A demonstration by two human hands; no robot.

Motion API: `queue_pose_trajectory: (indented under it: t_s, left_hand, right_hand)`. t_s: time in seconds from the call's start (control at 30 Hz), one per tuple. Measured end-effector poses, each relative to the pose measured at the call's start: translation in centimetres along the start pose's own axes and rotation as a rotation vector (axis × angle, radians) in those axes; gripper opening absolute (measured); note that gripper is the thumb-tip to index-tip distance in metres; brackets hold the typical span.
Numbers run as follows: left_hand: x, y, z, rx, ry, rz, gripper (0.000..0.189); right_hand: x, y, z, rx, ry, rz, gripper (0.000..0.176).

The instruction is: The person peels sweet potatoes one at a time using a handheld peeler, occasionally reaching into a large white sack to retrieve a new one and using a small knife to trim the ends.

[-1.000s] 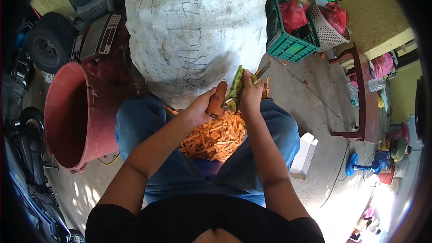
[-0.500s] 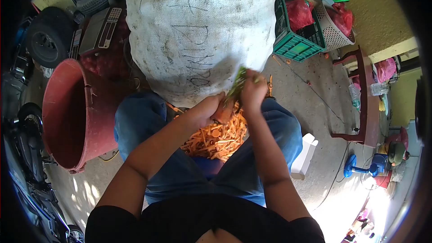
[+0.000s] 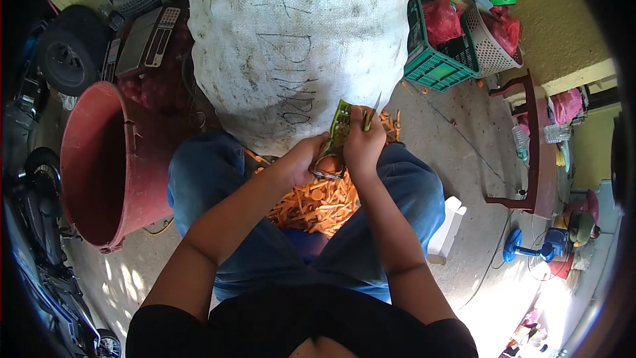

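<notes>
My left hand (image 3: 306, 158) is closed around the lower left side of a flat green hand tool (image 3: 340, 119) with a row of holes and a shiny, wire-like lower end. Against the tool's right side, my right hand (image 3: 364, 146) is a fist around a small knife (image 3: 375, 107), its pointed blade sticking up past the fingers. Both hands meet over a heap of orange carrot strips (image 3: 318, 205) between my knees. A bulging white sack (image 3: 298, 46) with handwriting stands just beyond them.
A red tub (image 3: 126, 159) lies tipped on the left. Beyond it are a scale (image 3: 142, 43) and a wheel (image 3: 66, 53). On the right are a green crate (image 3: 437, 66), a white basket (image 3: 493, 50), a wooden frame (image 3: 540, 152) and a white box (image 3: 447, 229).
The green tool, blurred by motion before, now shows clearly between my hands. My right hand has shifted slightly left and down, and the knife blade has come into view.
</notes>
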State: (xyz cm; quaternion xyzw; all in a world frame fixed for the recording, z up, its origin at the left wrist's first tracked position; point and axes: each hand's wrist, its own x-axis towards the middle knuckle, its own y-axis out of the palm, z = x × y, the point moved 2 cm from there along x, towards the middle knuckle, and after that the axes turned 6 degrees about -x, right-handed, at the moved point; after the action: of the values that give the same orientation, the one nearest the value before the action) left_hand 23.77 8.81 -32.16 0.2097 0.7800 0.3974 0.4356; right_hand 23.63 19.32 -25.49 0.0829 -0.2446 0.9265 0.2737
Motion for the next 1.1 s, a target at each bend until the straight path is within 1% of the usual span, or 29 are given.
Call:
queue_pose_trajectory:
  t_s: [0.03,0.07,0.1,0.13,0.17,0.2,0.23,0.3,0.33,0.37,0.4,0.43,0.47,0.5,0.57,0.6,0.63,0.67,0.7,0.73,0.77,0.83,0.87,0.9,0.93,0.97,1.0,1.03,1.1]
  left_hand:
    - [0.1,-0.2,0.0,0.101,-0.007,-0.06,0.03]
    - [-0.3,0.2,-0.1,0.102,-0.004,-0.06,0.03]
    - [-1.1,1.0,-0.1,0.252,-0.031,-0.082,0.03]
    - [-1.7,1.6,0.0,0.402,-0.061,-0.101,0.03]
    - [-2.2,2.1,0.1,0.401,-0.066,-0.098,0.03]
    - [-2.6,2.6,0.1,0.311,-0.072,-0.095,0.031]
    - [-2.8,2.8,-0.1,0.222,-0.077,-0.091,0.032]
    - [-2.1,2.2,-0.9,0.182,-0.063,-0.053,0.036]
    - [-0.9,1.0,-0.8,0.099,-0.047,0.019,0.036]
    - [-0.2,0.1,-0.6,0.015,-0.031,0.091,0.036]
    - [-0.1,0.0,-0.6,-0.027,0.031,0.25,0.031]
    - [-0.4,0.5,-0.6,-0.026,0.031,0.249,0.031]
    - [-0.6,1.2,-0.6,0.041,0.053,0.067,0.033]
    - [-0.8,1.5,-0.4,0.109,0.074,-0.113,0.036]
    - [-0.6,1.7,-0.4,0.051,0.099,-0.116,0.037]
    - [-0.8,1.9,-0.7,0.179,0.06,-0.071,0.037]
    - [-1.2,2.2,-0.9,0.306,0.02,-0.026,0.038]
    - [-2.0,2.8,-1.0,0.304,0.02,-0.026,0.038]
    - [-2.9,3.4,-0.8,0.416,-0.037,-0.051,0.037]
    - [-3.4,3.7,-0.7,0.53,-0.094,-0.074,0.037]
    - [-3.3,3.7,-0.8,0.534,-0.095,-0.069,0.037]
    - [-3.1,3.4,-0.7,0.218,-0.066,0.001,0.037]
    - [-2.5,2.8,-1.0,0.109,-0.104,0.032,0.036]
    - [-1.3,1.3,-0.8,0.105,-0.099,0.033,0.036]
    - [0.2,-0.2,-0.4,-0.042,-0.054,0.163,0.036]
    - [0.8,-0.9,-0.3,-0.185,-0.009,0.291,0.035]
    - [0.0,-0.1,-0.6,-0.072,0.017,0.075,0.033]
    - [-0.1,-0.1,-0.1,-0.07,0.015,0.073,0.033]
    - [-0.1,0.0,0.6,-0.121,-0.002,0.058,0.032]
  right_hand:
    - [0.5,-0.2,-0.7,-0.058,-0.038,-0.043,0.021]
    - [1.3,-0.3,-1.7,-0.115,-0.077,-0.086,0.021]
    - [3.1,-0.9,-4.0,-0.097,-0.063,-0.186,0.021]
    - [4.7,-2.1,-4.8,-0.142,0.16,-0.225,0.022]
    - [5.9,-3.4,-5.3,-0.305,0.17,-0.276,0.022]
    - [6.6,-4.1,-5.7,-0.253,0.284,-0.316,0.022]
    - [6.5,-4.0,-5.7,-0.251,0.284,-0.32,0.022]
    - [5.7,-3.4,-5.9,0.073,0.252,-0.269,0.021]
    - [4.6,-2.4,-6.0,0.206,0.215,-0.185,0.021]
    - [2.9,-1.7,-3.1,0.201,0.233,-0.083,0.019]
    - [1.7,-1.2,-1.5,0.07,0.135,0.033,0.019]
    - [0.6,-0.7,0.1,-0.019,-0.014,0.034,0.02]
    - [-0.1,0.1,-0.2,0.002,-0.078,-0.005,0.02]
    - [-0.1,0.0,-0.1,0.001,-0.077,-0.007,0.02]
    - [0.4,-0.1,-0.1,-0.088,0.006,0.038,0.02]
    - [0.9,-0.1,-0.8,-0.117,-0.053,0.0,0.019]
    - [2.0,-0.2,-2.6,-0.13,0.005,-0.073,0.02]
    - [3.5,-0.6,-4.8,-0.144,0.064,-0.148,0.02]
    - [5.3,-1.5,-6.9,-0.145,0.103,-0.235,0.022]
    - [6.2,-3.3,-4.5,-0.269,0.297,-0.226,0.023]
    - [6.5,-3.6,-4.8,-0.269,0.297,-0.232,0.023]
    - [6.6,-3.7,-5.7,0.187,0.372,-0.286,0.022]
    - [5.7,-3.4,-5.0,0.114,0.292,-0.196,0.022]
    - [4.7,-2.3,-5.8,0.158,0.221,-0.134,0.021]
    - [3.2,-1.4,-4.3,0.198,0.194,-0.032,0.022]
    - [1.7,-0.8,-2.2,0.124,0.15,0.069,0.023]
    - [0.7,-0.5,-0.4,-0.038,-0.051,0.049,0.025]
    - [-0.2,0.1,-0.1,0.009,-0.012,0.056,0.024]
    - [0.3,0.2,-0.3,-0.047,0.025,0.081,0.024]
